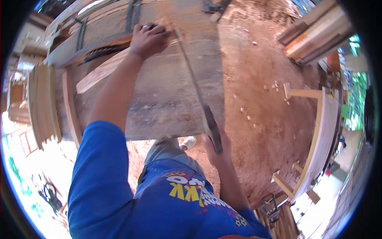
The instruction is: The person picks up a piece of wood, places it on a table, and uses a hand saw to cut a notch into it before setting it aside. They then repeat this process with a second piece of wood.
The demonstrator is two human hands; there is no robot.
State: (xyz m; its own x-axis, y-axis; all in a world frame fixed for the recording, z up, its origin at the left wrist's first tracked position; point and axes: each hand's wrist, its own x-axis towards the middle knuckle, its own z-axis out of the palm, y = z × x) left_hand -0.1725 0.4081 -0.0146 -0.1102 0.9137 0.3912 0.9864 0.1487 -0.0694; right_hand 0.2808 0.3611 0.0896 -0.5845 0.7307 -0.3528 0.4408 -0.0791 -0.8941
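Observation:
My right hand (221, 149) is closed round the dark handle of a handsaw (192, 75), close to the near edge of the workbench (167, 103). The narrow saw blade slants away from me, and its far end is beside the fingers of my left hand (150, 42). That hand presses down with curled fingers on the end of a pale wooden strip (104, 71) lying across the bench. Whether the blade touches the wood is hard to tell.
A dark, jagged-edged strip (105, 51) and wooden frame pieces lie behind the strip. Stacked boards (41, 105) stand at the left. On the right are reddish ground with scattered wood bits (243, 109), a wooden bench-like frame (318, 139) and thick timber (318, 34).

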